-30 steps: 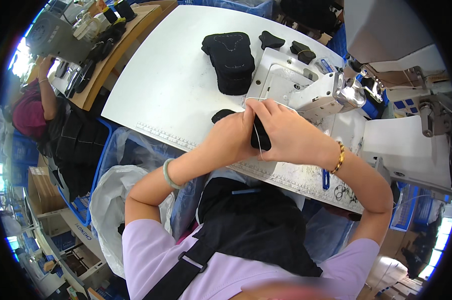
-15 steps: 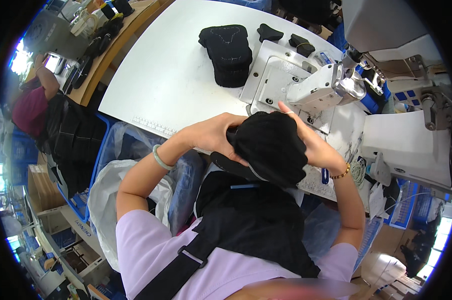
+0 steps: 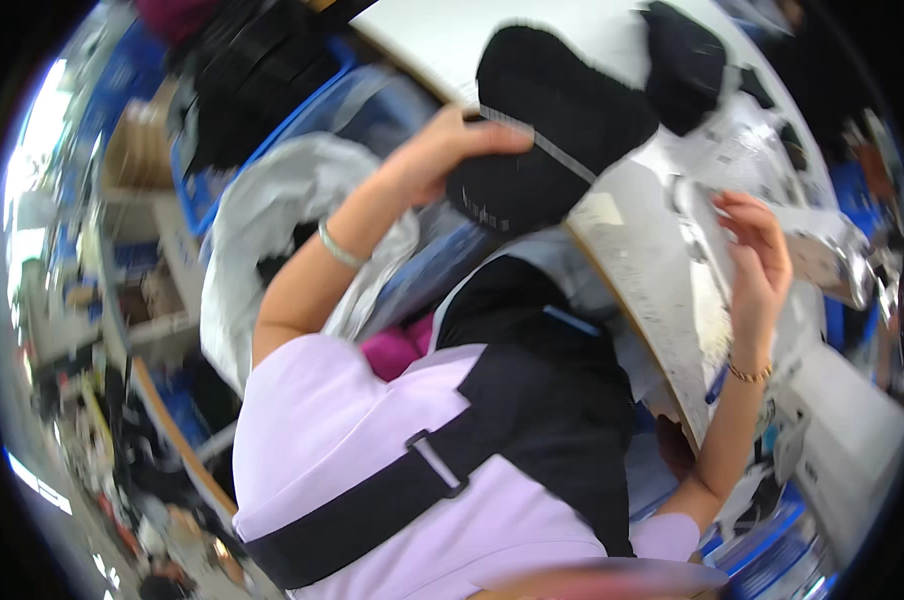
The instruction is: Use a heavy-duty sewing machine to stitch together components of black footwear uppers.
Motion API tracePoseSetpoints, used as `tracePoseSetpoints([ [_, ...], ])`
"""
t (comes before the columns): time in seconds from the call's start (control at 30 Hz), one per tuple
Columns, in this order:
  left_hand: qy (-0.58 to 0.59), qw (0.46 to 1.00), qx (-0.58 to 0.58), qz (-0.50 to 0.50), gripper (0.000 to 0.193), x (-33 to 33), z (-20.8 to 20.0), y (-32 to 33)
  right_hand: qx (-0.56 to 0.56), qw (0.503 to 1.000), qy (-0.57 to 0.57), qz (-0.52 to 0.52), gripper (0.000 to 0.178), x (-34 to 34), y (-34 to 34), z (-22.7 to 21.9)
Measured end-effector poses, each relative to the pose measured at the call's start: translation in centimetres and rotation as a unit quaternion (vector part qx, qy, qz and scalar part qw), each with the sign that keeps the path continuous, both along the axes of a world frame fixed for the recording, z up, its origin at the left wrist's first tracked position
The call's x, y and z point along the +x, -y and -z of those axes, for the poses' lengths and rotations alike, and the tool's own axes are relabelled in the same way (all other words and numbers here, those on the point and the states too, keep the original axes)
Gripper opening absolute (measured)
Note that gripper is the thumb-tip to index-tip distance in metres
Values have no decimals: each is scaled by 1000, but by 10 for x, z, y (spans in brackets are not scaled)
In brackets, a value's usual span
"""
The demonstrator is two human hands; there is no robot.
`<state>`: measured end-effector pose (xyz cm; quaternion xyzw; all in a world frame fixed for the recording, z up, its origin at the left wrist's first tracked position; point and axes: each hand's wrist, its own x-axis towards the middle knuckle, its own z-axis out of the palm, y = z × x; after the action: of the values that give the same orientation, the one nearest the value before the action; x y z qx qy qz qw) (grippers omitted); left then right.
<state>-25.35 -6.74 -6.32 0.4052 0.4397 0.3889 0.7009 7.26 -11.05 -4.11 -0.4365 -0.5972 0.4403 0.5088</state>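
Note:
My left hand (image 3: 454, 150) grips a broad black fabric piece (image 3: 562, 95), its thumb lying across the top and the other fingers hidden beneath. The piece has a rounded, waisted outline, a white line across it and small white stitch marks at its near end. It is held above the near edge of the white table (image 3: 422, 38). My right hand (image 3: 754, 255) is off to the right near the sewing machine (image 3: 834, 258), fingers loosely bent and apart, with nothing in them. Beyond the held piece lies a stack of black fabric pieces (image 3: 684, 70).
A white plastic bag (image 3: 262, 230) hangs at my left, close to a blue crate (image 3: 302, 115) holding black material. Cardboard (image 3: 137, 140) stands farther left. The machine's pale body (image 3: 842, 430) fills the right side. Much of the picture is smeared by motion.
The view has turned, shifting the table to the upper right. My right hand has let go of the black fabric piece, which now lies spread in my left hand alone.

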Motion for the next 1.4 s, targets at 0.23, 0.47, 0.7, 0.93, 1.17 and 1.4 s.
tracePoseSetpoints([
  [0.23, -27, 992, 47, -115, 35, -255, 9, 58, -35, 969, 190, -157, 13, -25, 24, 19],
  [0.47, -204, 922, -260, -200, 63, -332, 113, 127, -63, 949, 240, -194, 14, -29, 25, 22],
  [0.7, -128, 946, -140, -264, 48, -340, 216, 125, -139, 947, 243, -158, 15, -7, 27, 20],
  [0.93, -736, 638, -226, -5, 52, -385, 209, 48, -335, 914, 159, -161, 17, 57, 49, -1],
  [1.17, -424, 791, 440, 35, 22, -19, -44, -94, -246, 950, 182, -60, 15, 32, 24, 11],
  [1.4, -401, 664, 584, 238, 36, 256, -76, -243, -40, 945, 323, -42, 17, 5, 35, 10],
])
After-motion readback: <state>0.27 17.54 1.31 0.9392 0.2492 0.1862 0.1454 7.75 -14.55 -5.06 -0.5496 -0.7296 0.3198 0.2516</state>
